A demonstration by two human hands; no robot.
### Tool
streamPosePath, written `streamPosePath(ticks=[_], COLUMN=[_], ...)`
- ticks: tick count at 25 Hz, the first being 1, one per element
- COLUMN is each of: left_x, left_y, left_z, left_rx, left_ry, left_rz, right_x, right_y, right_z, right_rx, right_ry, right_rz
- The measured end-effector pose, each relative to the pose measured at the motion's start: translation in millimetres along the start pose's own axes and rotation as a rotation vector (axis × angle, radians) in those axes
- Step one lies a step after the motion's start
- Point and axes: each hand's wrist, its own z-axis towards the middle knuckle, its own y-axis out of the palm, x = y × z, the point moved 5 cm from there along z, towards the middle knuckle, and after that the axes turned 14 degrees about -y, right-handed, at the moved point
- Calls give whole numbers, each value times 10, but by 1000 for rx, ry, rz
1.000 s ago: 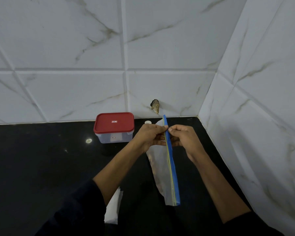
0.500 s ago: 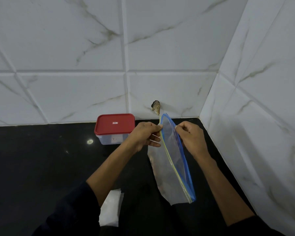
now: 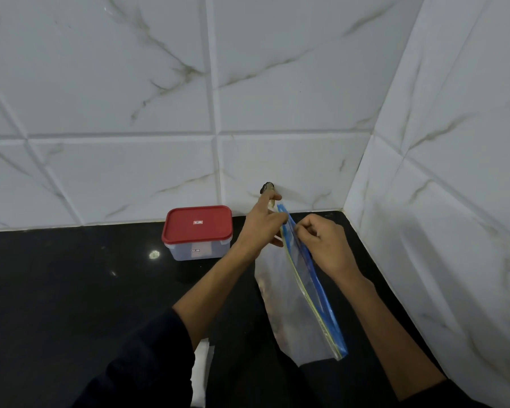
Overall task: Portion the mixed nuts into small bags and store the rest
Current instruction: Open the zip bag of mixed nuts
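One zip bag (image 3: 302, 293), one red-lidded container (image 3: 197, 232), one white packet (image 3: 200, 375), and two hands: left (image 3: 261, 228), right (image 3: 324, 244).

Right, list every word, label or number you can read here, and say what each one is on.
No text here can be read.
Small white-and-red label on the red lid of the container: too small and blurred to read.
Small white label on the container's clear front wall: also too blurred to read.
Zip bag held in both hands: no print visible.
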Motion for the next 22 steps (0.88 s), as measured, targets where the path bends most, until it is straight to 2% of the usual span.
streamPosePath(ticks=[6,13,18,22], left_x=[6,7,200,327], left_y=[-33,-33,-112,-102], left_z=[41,110,208,310], left_rx=[123,168,269,257], left_ry=[95,108,198,266], left_rz=[93,102,263,374], right_x=[27,46,96,200], right_y=[-7,66,-43,-57], right_z=[4,39,202,272], right_rx=[59,76,120,161], right_ry=[44,129,210,252], right_rz=[66,174,191,180])
